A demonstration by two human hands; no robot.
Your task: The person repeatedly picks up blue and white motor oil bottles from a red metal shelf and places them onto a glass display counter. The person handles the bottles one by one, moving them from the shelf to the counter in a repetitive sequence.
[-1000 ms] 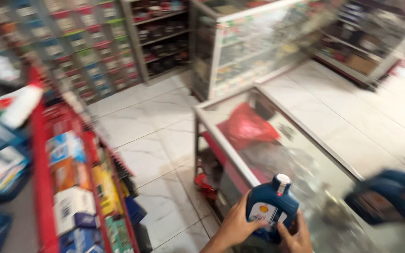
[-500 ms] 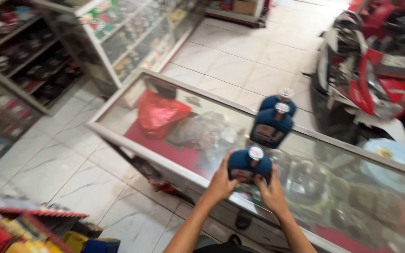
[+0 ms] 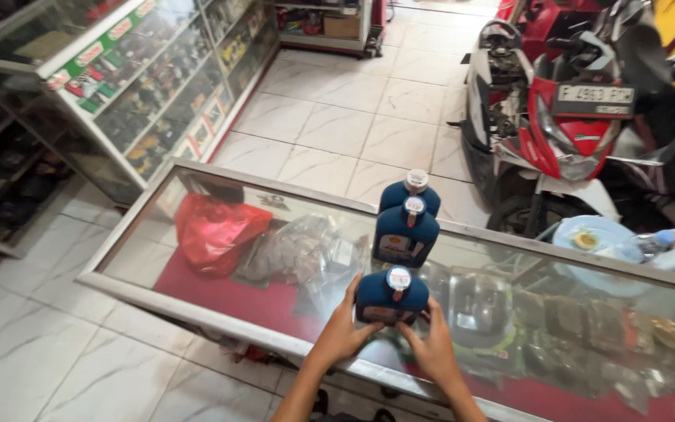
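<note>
At the far left a glass showcase [image 3: 130,94] full of small packaged goods stands across the tiled floor [image 3: 330,117] from the glass counter [image 3: 220,309] where the person works. Under the counter's top, a red bag [image 3: 216,230] and clear packets [image 3: 310,250] lie on a red lining. A second ago the person was carrying one blue bottle toward the counter from a shelf aisle; half a second ago it was held over the glass; now it stands upright on the counter top, nearest of three in a row. The left hand [image 3: 345,332] and right hand [image 3: 431,352] press against its two sides, both clamped on the near bottle [image 3: 391,295], fingers spread round its base. Behind it stand the middle bottle [image 3: 405,232] and far bottle [image 3: 409,191], close together, so the line has grown by one. To the right, a red scooter [image 3: 564,117] is parked beyond the counter, and a pale blue lid [image 3: 599,234] shows by the counter's far edge.
</note>
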